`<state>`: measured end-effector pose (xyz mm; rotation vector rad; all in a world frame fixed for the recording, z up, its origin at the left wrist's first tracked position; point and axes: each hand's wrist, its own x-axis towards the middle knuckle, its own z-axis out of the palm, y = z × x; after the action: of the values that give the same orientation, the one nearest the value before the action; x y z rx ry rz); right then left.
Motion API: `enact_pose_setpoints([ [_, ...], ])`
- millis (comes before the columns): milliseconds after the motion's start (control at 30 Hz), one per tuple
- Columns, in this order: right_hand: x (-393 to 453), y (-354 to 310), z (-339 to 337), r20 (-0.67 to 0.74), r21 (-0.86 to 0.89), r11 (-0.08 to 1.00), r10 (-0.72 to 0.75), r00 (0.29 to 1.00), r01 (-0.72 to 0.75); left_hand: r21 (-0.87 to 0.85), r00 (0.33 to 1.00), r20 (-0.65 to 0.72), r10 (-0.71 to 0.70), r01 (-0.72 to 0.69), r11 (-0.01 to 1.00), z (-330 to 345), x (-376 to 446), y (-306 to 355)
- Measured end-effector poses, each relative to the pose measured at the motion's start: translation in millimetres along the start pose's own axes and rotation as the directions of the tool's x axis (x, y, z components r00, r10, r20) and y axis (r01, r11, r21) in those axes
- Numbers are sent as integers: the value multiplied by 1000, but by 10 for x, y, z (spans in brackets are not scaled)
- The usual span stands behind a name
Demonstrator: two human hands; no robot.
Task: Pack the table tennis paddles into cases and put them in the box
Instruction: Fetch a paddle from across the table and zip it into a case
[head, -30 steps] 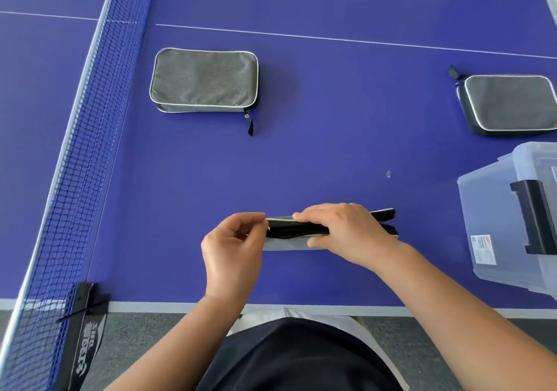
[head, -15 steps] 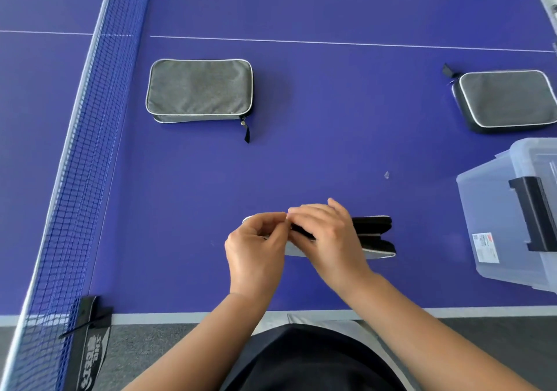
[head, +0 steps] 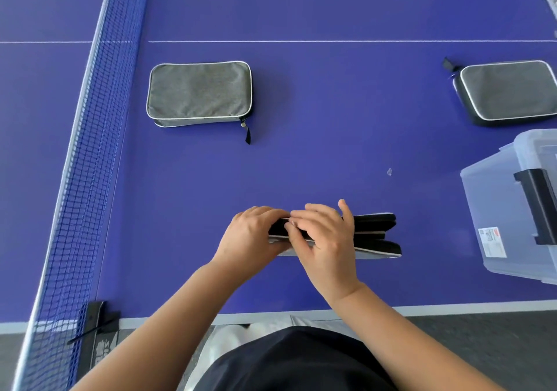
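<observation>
Blue table tennis table (head: 316, 155) surface fills the view, with the net (head: 90, 155) running along the left side and a white centre line across the far area. Near the front edge, a partly open case (head: 373, 234) stands on its edge, black zip side facing up. Left hand (head: 250, 235) grips the left end of this case, fingers curled over its top. Right hand (head: 324, 234) is just beside the left hand, fingertips pinching at the case's upper edge; whether a zip pull is held cannot be determined. A closed grey case (head: 199, 92) lies flat near the net, zip pull trailing at its near right corner. A second grey case (head: 509, 92) lies flat at far right. A translucent plastic box (head: 494, 210) with a black latch sits at the right edge, near the second case.
</observation>
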<state>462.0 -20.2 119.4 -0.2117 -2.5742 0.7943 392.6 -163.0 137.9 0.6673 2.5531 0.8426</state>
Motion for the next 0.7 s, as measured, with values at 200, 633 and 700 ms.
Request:
enact_pose_setpoints([
  [200, -84, 416, -285, -225, 55, 972, 236, 945, -229, -8, 991, 33, -131, 131, 991, -56, -62, -75],
  [633, 90, 46, -716, -219, 128, 986, 136, 966, -109, 5, 997, -3, 76, -76, 997, 88, 233, 718],
  [700, 170, 4, -848, -264, 186, 967, 222, 939, -176, -110, 996, -69, 60, -68, 992, 30, 135, 663],
])
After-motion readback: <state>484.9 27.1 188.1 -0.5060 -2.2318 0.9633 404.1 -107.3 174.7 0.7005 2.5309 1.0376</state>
